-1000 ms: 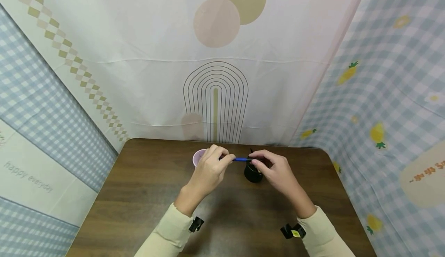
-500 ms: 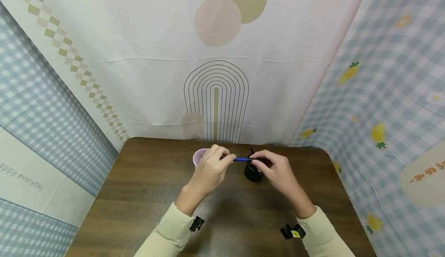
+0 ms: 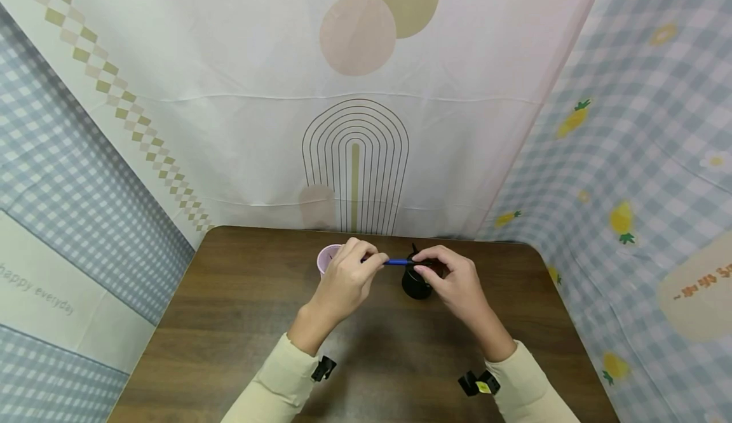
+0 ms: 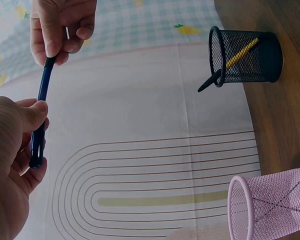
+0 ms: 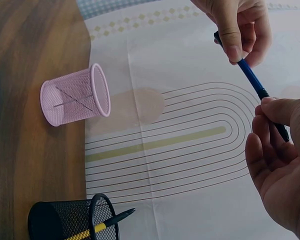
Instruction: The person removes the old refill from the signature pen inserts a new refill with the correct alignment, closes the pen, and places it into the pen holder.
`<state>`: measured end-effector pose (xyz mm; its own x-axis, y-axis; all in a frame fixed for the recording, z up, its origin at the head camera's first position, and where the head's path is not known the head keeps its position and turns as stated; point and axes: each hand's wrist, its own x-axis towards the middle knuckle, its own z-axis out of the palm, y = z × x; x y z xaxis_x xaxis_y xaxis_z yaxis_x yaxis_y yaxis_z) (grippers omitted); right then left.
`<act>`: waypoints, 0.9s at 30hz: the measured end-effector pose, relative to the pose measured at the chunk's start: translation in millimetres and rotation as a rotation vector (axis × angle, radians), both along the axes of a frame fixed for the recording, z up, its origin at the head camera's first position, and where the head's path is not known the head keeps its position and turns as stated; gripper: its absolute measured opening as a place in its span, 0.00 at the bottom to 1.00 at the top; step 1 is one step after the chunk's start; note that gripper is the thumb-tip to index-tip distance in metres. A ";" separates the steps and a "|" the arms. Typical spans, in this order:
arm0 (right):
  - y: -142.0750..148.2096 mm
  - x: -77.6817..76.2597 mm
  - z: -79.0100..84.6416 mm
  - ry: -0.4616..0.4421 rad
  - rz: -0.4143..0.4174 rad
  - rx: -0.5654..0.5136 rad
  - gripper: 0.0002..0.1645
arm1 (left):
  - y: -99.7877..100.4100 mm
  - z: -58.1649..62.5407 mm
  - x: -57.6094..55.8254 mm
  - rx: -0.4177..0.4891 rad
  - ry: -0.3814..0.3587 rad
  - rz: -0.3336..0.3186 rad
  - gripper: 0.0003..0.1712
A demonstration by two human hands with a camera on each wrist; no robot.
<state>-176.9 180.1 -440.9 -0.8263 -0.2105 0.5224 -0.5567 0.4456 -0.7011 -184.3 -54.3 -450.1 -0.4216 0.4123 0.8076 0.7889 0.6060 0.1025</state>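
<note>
Blue pen, held crosswise above the table between two hands (clock read from above, 12 toward the patterned cloth). At its 9 o'clock, as I look on, stands the pink mesh cup, partly hidden by the left hand; a careless drop of that hand might tip it. Left thumb and fingers are closed in a pinch on the blue barrel — if they slacken, the pen could swing down or fall. At 5 o'clock stands the black mesh cup, a yellow-and-black pen leaning inside, dark tip protruding; a falling pen could strike it. At 3 o'clock, the right hand pinches the dark end — an uneven pull would probably cause a slip.
</note>
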 end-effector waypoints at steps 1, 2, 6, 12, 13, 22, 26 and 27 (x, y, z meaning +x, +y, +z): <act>-1.9 2.3 3.5 0.010 0.002 -0.003 0.12 | 0.0 0.1 0.0 0.000 -0.001 0.000 0.05; -3.9 4.8 7.7 0.013 0.002 -0.005 0.12 | -0.1 0.2 0.0 0.000 0.000 0.000 0.05; -6.8 7.9 11.8 0.018 0.013 -0.023 0.12 | -0.3 0.6 0.1 -0.002 0.002 0.001 0.04; 0.3 -3.1 -9.6 0.006 0.032 -0.032 0.15 | -0.7 0.8 1.1 -0.006 0.000 0.001 0.04; 1.4 -3.9 -11.0 0.002 0.040 -0.034 0.15 | -0.7 0.8 1.2 -0.006 -0.001 0.002 0.03; 8.1 -3.9 -10.7 -0.028 0.082 0.016 0.20 | -2.8 0.2 0.8 -0.021 0.000 0.010 0.03; 10.0 -4.7 -8.1 -0.042 0.080 0.060 0.20 | -3.6 0.0 0.3 -0.039 0.010 0.023 0.04; 10.0 -5.0 -7.0 -0.047 0.079 0.068 0.20 | -3.8 0.0 0.2 -0.045 0.015 0.028 0.04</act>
<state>-182.0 190.1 -447.9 -0.8288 -0.3099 0.4658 -0.5594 0.4487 -0.6969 -184.1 -58.1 -450.1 -0.4215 0.4370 0.7946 0.7730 0.6313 0.0628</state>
